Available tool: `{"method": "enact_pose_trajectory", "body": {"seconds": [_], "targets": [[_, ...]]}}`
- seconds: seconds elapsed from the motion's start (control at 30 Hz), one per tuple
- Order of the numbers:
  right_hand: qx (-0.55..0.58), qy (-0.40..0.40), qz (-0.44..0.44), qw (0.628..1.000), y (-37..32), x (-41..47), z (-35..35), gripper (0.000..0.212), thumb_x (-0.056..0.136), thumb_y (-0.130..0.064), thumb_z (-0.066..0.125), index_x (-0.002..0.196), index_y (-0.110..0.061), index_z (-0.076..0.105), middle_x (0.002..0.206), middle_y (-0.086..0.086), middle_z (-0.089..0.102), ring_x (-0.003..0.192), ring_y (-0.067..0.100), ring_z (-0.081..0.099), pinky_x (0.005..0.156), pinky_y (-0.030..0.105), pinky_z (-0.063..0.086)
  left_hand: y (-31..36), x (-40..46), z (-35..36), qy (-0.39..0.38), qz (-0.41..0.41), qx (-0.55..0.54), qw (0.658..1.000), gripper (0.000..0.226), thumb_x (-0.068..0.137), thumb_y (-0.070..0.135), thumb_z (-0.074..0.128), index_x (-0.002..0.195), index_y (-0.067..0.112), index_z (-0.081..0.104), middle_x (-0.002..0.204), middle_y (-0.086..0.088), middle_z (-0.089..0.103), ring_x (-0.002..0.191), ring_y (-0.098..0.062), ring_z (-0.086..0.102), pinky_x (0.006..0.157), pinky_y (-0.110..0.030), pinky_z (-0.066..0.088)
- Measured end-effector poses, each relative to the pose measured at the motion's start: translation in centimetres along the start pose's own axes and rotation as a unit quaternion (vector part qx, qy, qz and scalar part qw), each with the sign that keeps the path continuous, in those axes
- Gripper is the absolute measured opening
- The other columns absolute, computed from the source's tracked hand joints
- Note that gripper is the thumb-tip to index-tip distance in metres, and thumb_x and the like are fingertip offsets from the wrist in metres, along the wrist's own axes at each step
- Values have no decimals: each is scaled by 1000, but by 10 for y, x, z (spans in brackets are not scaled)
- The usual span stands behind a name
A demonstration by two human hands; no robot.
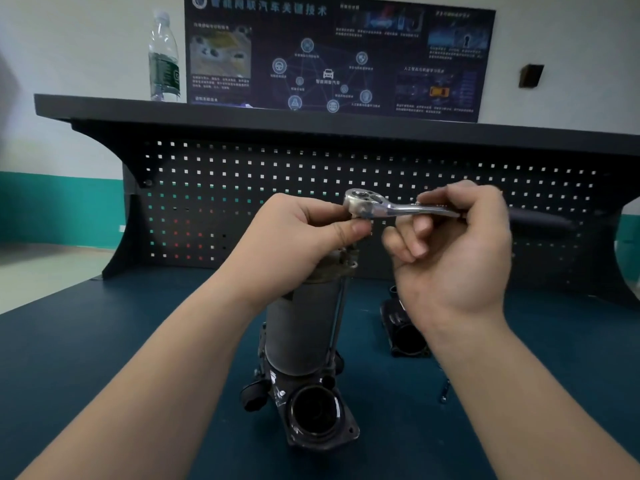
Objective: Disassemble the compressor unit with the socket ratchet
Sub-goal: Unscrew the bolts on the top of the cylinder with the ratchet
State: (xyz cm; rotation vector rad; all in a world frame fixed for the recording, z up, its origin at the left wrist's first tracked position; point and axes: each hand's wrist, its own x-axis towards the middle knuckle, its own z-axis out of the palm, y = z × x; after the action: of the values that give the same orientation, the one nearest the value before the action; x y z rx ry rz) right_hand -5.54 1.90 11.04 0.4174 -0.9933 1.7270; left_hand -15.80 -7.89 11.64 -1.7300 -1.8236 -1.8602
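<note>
Nearest the camera lies the flanged round port of the compressor unit (304, 344), which rests lengthwise on the blue bench mat (104, 358) with its grey cylindrical body running away from us toward the black pegboard (242, 188). We judge the disassembly to be at an early or middle stage: the cylinder and its end housings appear joined, and a long through-bolt runs along the right flank of the body. A separate black part (403, 336) sits on the mat just to the right of the unit, and we cannot tell whether it came off the compressor. Working from left to right, we first note the left hand (298, 237), raised above the far end of the unit; its thumb and fingers are curled and pinch at the underside of the head of the socket ratchet (388, 204), where a socket or small fitting would sit, though that piece is hidden by the fingers. We read this as fitting or adjusting the drive end, not as turning a fastener, since the tool is held clear of the unit. Further right, the right hand (453, 251) grasps the chrome shank of the ratchet between thumb and forefinger, its other fingers loosely curled; the dark handle projects past it to the right. A small metal item (444, 391) lies on the mat near the right forearm. Removal of the remaining fasteners is still ahead of us.
</note>
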Motion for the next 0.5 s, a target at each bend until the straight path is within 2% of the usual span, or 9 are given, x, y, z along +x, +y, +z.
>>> {"method": "enact_pose_trajectory", "body": {"seconds": [0.07, 0.13, 0.17, 0.2, 0.27, 0.3, 0.37, 0.43, 0.5], "targets": [[-186, -50, -169, 967, 5, -7, 7, 27, 89, -13, 49, 62, -18, 47, 52, 3, 39, 44, 16, 37, 46, 25, 31, -3, 1, 4, 30, 16, 32, 999, 13, 82, 25, 76, 71, 32, 78, 82, -24, 71, 69, -13, 54, 69, -42, 54], [-457, -129, -377, 795, 15, -17, 8, 25, 90, -14, 53, 65, -13, 48, 60, 2, 39, 55, 18, 41, 55, 24, 35, -1, 1, 7, 59, 48, 101, 992, 35, 82, 25, 65, 49, 37, 67, 45, 8, 59, 47, 6, 42, 50, -11, 40], [-534, -133, -434, 714, 15, -17, 7, 26, 90, -15, 55, 65, -9, 49, 63, 0, 41, 58, 18, 42, 57, 23, 37, -1, 1, 6, 53, 48, 140, 988, 37, 80, 32, 56, 45, 42, 61, 38, 15, 49, 40, 6, 39, 44, -5, 30], [-564, -131, -443, 684, 12, -15, 7, 28, 91, -15, 55, 65, -6, 51, 62, 1, 46, 58, 18, 44, 58, 23, 40, 2, 0, 5, 38, 44, 163, 985, 31, 75, 43, 51, 46, 44, 59, 38, 18, 46, 40, 7, 40, 44, -4, 29], [-540, -134, -421, 716, 0, -8, 4, 36, 95, -16, 54, 65, 3, 51, 58, 9, 50, 53, 18, 46, 53, 25, 41, 2, 0, 1, -43, -1, 260, 965, 18, 67, 63, 55, 62, 48, 64, 59, 25, 59, 64, 12, 53, 67, -8, 38], [-512, -145, -389, 752, -8, -4, 2, 38, 96, -16, 53, 64, 5, 51, 56, 10, 49, 51, 17, 46, 51, 25, 39, 0, 1, -3, -88, -24, 353, 931, 33, 64, 72, 55, 84, 48, 66, 86, 28, 65, 90, 7, 58, 85, -19, 40], [-438, -132, -336, 823, -24, 3, -1, 40, 96, -21, 50, 63, 0, 51, 54, 5, 48, 47, 16, 46, 47, 28, 36, -4, 2, -5, -122, -57, 467, 874, 71, 65, 79, 54, 126, 43, 57, 133, 27, 53, 128, -8, 44, 105, -39, 33], [-345, -94, -335, 872, -37, 10, -1, 39, 94, -27, 48, 59, -9, 48, 51, -1, 46, 46, 14, 43, 50, 27, 33, -1, 1, -4, -116, -63, 454, 881, 75, 69, 76, 58, 135, 41, 51, 144, 26, 43, 134, -12, 38, 109, -46, 34], [-326, -77, -341, 879, -48, 16, -1, 37, 95, -31, 47, 60, -20, 50, 51, -8, 47, 49, 7, 44, 54, 23, 36, -2, 0, -5, -107, -55, 434, 893, 71, 72, 73, 59, 135, 41, 52, 145, 28, 41, 135, -13, 36, 109, -47, 34]]}}
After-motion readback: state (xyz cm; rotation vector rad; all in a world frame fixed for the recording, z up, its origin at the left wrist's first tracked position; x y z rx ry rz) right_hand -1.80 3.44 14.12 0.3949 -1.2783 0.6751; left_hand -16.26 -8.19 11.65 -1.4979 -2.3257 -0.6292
